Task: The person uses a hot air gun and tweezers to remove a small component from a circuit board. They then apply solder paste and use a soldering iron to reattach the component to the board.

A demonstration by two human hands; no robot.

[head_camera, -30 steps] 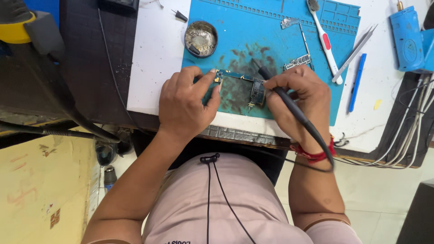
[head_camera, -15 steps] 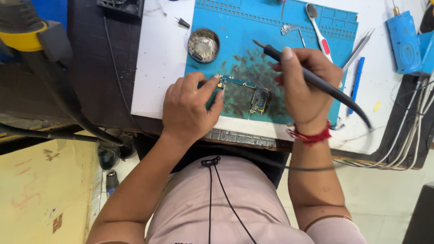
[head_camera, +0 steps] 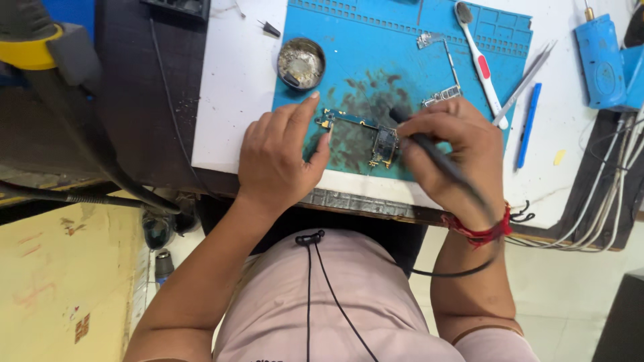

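A small phone circuit board (head_camera: 365,137) lies on a stained blue work mat (head_camera: 376,60). My left hand (head_camera: 282,157) rests on the mat at the board's left end, fingers pressing beside it. A black corded soldering iron (head_camera: 436,157) is gripped like a pen in my right hand (head_camera: 456,147), its tip down near the board's right part. A red thread band circles my right wrist (head_camera: 479,231).
A round tin of brass tip-cleaning wool (head_camera: 302,64) sits at the mat's upper left. A white toothbrush (head_camera: 479,64), tweezers (head_camera: 526,80), a blue pen (head_camera: 528,124) and metal shields (head_camera: 439,97) lie to the right. Blue tools (head_camera: 604,60) and cables (head_camera: 607,201) are far right.
My right hand has brought the iron back down from the mat's upper right to the board. My left hand stays at the board's left end.
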